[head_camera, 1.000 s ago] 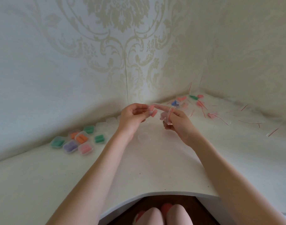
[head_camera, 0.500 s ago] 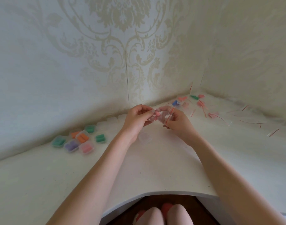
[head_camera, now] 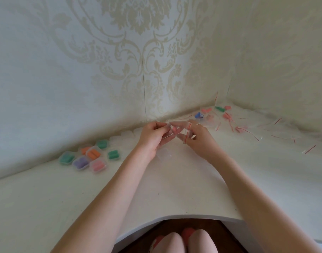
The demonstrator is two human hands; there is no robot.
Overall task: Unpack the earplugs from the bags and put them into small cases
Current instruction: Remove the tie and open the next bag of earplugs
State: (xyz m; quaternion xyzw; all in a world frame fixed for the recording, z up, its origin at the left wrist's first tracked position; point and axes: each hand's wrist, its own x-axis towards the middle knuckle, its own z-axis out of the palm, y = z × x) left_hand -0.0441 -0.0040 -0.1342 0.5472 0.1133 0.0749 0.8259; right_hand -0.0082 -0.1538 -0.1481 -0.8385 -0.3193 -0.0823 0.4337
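Both hands meet above the white corner desk (head_camera: pixel 174 189). My right hand (head_camera: pixel 200 139) holds a small clear zip bag (head_camera: pixel 186 133) with a red seal strip, its fingers curled round it. My left hand (head_camera: pixel 152 137) pinches pink earplugs (head_camera: pixel 173 130) at the bag's mouth, fingers curled. A clear empty case (head_camera: pixel 163 154) lies on the desk just below my left hand, partly hidden. Several filled cases (head_camera: pixel 91 157) with green, orange, purple and pink earplugs sit at the left.
Bags of earplugs (head_camera: pixel 211 114) and empty bags with red strips (head_camera: pixel 247 132) are scattered in the far right corner. A row of clear empty cases (head_camera: pixel 123 137) lines the back wall. The desk's curved front edge is near my knees (head_camera: pixel 184 241).
Both hands dropped lower toward the desk and closed in together. The pink earplugs, earlier plainly visible at my left fingertips, are now mostly hidden between the fingers.
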